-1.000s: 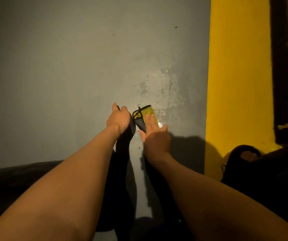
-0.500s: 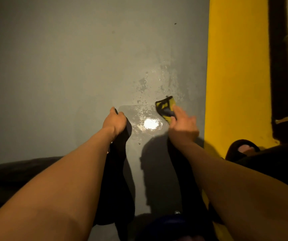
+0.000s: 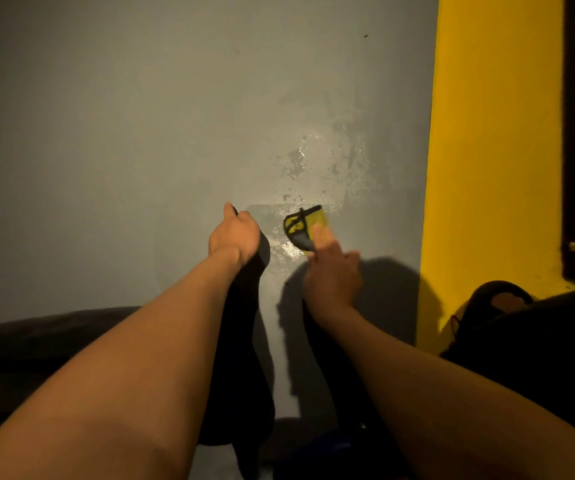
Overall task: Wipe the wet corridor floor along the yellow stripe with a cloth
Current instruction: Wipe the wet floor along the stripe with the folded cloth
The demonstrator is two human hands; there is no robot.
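Dimly lit; my right hand (image 3: 333, 271) is blurred, its straight fingers pressing one yellow-and-black cloth (image 3: 305, 228) onto the wet patch (image 3: 317, 168) of grey floor (image 3: 106, 133), left of the single yellow stripe (image 3: 494, 150). My left hand (image 3: 236, 237) rests on the floor, its fingers hidden beneath it; grip unreadable. Two forearms in view, both cut off near.

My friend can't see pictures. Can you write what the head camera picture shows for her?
A person's right hand presses a yellow and black cloth onto a wet, shiny patch of grey floor. The left hand rests on the floor beside it. A wide yellow stripe runs along the right side.
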